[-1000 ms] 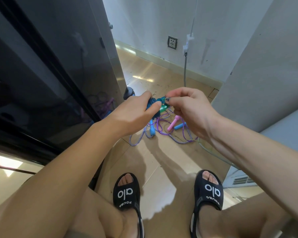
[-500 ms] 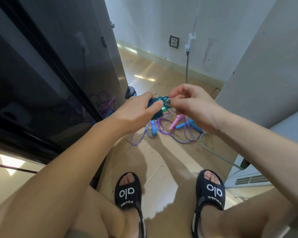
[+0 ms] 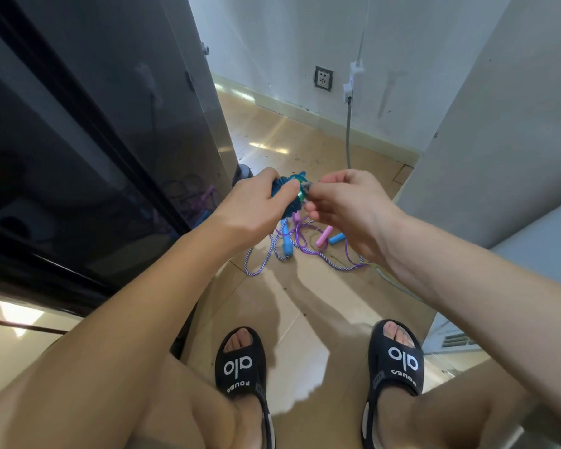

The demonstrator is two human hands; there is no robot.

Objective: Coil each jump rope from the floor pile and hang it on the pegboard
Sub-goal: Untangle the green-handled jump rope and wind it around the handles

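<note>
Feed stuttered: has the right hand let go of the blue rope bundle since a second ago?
No. The right hand still pinches the blue rope bundle beside the left hand, above the floor pile.

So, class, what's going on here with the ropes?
A person looks down at their own hands, which hold a blue rope bundle above the floor. The left hand grips the bundle; the right hand pinches its green end. A purple rope with pink and blue handles lies tangled on the floor. No pegboard is in view, so nothing is hung yet here.
</note>
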